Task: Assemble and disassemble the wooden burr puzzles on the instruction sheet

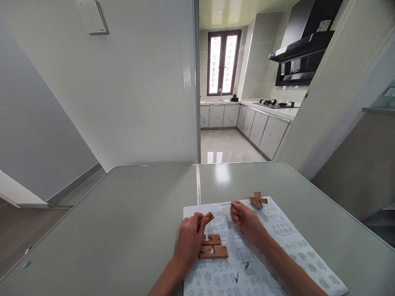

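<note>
My left hand point(191, 240) is closed around a notched wooden puzzle piece point(210, 216), whose end sticks out past the thumb and forefinger. Just below and beside that hand, two more notched wooden pieces lie flat on the printed instruction sheet point(243, 283); the nearer piece point(220, 252) carries dark marks, and the farther piece point(216, 239) is partly covered by my fingers. Over the upper part of the sheet, my right hand point(247, 220) has its fingers curled and pinched; what they hold, if anything, is hidden. Beyond it, several wooden pieces stand joined in a cross-shaped assembly point(258, 200).
The sheet lies on a pale grey-green table point(138, 230) with a seam across its middle. A small green object point(26, 264) is near the left edge. Behind the table stand a white wall point(148, 82) and a doorway to a kitchen with white cabinets point(259, 123).
</note>
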Available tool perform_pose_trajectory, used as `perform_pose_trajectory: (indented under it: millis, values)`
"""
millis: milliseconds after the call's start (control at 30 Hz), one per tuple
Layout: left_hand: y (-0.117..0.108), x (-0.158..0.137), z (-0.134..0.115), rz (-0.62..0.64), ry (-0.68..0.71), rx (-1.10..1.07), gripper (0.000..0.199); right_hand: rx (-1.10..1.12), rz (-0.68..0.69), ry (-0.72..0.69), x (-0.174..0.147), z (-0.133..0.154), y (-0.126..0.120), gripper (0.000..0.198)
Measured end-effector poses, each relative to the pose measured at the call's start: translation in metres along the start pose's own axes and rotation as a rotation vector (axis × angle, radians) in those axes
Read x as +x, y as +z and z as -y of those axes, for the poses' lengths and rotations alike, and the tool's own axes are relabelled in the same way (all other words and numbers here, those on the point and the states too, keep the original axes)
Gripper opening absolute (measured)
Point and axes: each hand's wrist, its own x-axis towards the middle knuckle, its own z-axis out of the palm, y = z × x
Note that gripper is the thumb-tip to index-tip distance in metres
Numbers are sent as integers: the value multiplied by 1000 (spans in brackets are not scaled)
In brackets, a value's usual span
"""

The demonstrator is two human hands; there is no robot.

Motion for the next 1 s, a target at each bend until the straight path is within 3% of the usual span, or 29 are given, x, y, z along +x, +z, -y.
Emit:
perform_pose_trajectory:
  millis: [200, 567, 767, 1000]
  values:
    - [-1, 2, -1, -2, -120, -172, 35, -281, 30, -45, -8, -3, 7, 37]
    - [1, 13, 5, -104, -234, -420, 40, -1014, 327, -325, -21, -15, 20, 23]
    - [-2, 14, 3, -94, -208, -444, 40, -1158, 449, -331, -28, -14, 22, 20]
    - [-2, 14, 3, -50, -194, -495, 42, -1202, 435, -391, -27, -21, 18, 16]
